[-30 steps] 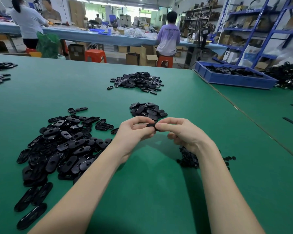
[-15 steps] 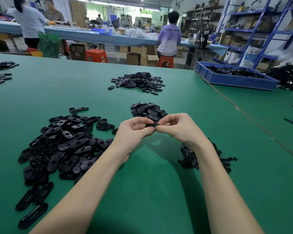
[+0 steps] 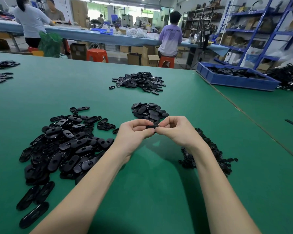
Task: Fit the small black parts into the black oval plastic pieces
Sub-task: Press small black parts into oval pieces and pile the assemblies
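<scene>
Head view: to seat the insert well, press squarely with both thumbs while bracing the oval piece (image 3: 153, 127) from beneath. The left hand (image 3: 135, 130) and right hand (image 3: 174, 130) pinch it between curled fingertips, fingers narrow; the small part itself is hidden.

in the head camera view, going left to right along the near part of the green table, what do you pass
Big pile of oval pieces → left hand → oval piece pinched between both hands → right hand → heap of small parts.
</scene>
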`<state>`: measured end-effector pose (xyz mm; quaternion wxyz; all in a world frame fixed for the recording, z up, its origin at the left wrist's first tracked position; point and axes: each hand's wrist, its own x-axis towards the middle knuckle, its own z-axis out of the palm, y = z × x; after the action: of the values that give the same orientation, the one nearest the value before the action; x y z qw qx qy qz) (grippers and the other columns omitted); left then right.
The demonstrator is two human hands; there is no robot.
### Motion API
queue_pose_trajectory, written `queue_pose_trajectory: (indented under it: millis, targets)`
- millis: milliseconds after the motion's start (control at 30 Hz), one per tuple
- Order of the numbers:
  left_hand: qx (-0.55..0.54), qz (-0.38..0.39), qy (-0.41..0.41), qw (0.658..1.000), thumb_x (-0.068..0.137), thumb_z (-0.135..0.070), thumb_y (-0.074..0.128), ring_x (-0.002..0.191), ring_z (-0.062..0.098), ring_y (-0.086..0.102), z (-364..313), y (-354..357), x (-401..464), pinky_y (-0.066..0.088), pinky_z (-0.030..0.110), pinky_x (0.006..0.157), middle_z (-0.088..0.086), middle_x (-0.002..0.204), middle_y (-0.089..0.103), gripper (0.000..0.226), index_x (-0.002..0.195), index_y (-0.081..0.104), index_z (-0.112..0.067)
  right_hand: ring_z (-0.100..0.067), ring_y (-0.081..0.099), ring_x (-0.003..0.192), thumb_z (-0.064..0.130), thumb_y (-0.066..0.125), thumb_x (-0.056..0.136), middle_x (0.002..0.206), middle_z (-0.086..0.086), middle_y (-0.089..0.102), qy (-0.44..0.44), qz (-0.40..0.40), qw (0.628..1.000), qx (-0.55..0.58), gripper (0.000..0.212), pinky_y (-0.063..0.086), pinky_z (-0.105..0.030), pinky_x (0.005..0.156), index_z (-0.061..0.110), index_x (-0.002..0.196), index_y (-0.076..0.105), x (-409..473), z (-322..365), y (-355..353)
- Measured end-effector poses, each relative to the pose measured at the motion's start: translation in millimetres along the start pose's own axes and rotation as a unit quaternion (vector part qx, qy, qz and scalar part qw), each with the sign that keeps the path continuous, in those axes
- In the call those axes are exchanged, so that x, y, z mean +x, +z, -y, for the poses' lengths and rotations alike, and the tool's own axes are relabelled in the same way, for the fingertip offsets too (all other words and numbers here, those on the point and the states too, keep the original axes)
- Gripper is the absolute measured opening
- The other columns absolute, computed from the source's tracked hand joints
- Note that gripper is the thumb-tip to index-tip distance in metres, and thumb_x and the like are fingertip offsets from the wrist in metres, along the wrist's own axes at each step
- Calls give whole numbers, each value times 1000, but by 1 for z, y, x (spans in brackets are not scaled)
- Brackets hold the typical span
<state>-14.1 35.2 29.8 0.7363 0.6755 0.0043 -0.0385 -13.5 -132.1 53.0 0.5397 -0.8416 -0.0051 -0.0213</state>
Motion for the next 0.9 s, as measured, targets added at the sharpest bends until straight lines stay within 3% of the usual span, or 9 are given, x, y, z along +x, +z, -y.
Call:
queue_pose_trajectory:
  millis: [100,233,433,567,733,900]
  targets:
    - [9,-8,6,1000,79,2,78,92,29,70,2,3,-1,52,36,99,20,99,74,20,85,75,-17,-3,42,46,14,79,81,54,14,54,-7,-5,1000,-15,13,35,-13,47,15,77,66,0,-2,3]
    - [43,0,63,997,80,-2,79,76,6,68,0,-3,2,53,16,79,-3,77,72,19,86,75,-19,-2,46,49,17,80,82,59,13,58,-19,-15,1000,1,13,37,-12,49,18,78,68,2,-1,7]
    - [233,17,150,961,82,-11,78,77,1,72,1,-12,5,51,10,71,-14,86,76,18,93,76,-26,-6,41,47,22,79,87,73,6,68,50,41,995,70,9,31,-13,45,16,93,75,-3,-5,-5]
    - [288,-12,188,939,80,-21,81,70,-4,69,4,-15,17,46,4,66,-18,86,74,13,88,75,-29,-6,48,49,36,76,90,86,7,79,67,27,996,51,17,37,-17,48,22,99,75,-3,-8,-10]
    - [341,-74,182,919,80,-30,80,67,0,65,0,-6,64,54,23,75,-18,80,72,8,84,73,-30,-7,52,52,43,71,93,88,8,79,70,44,996,36,19,40,-21,53,25,98,73,-3,-14,-9]
    - [426,-109,171,882,82,-39,75,90,12,65,-11,22,114,42,25,73,-17,83,67,12,91,72,-32,-7,54,54,42,69,94,90,6,79,62,63,996,22,18,41,-12,51,24,95,73,-2,-20,-8]
